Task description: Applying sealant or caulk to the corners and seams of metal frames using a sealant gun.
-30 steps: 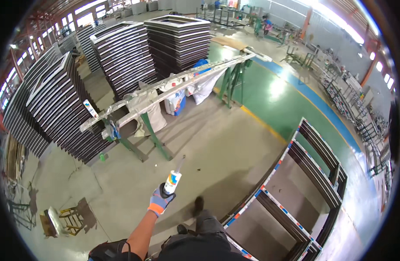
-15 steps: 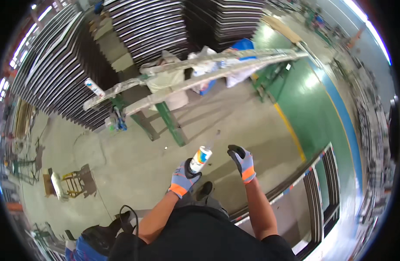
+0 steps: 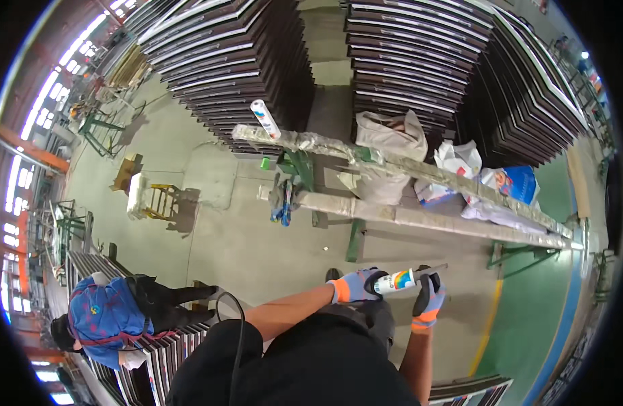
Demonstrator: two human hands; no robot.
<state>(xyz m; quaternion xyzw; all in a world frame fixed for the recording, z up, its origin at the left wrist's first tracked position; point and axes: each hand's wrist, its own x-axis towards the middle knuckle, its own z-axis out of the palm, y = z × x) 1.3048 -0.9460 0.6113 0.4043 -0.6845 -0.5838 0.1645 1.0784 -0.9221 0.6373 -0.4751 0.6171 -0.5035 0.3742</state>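
Both gloved hands on a sealant tube above the concrete floor.

Left hand (image 3: 355, 285) grips the sealant tube (image 3: 396, 281) body; right hand (image 3: 430, 301) seems closed around its nozzle end, near the wrapped trestle rails (image 3: 419, 218).

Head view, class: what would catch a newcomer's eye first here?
Probably the sealant tube at lower centre, gripped by the left hand with the right hand at its nozzle end. Above stand tall stacks of dark frames, behind long wrapped trestle beams. At lower left a person in blue bends over more frames.
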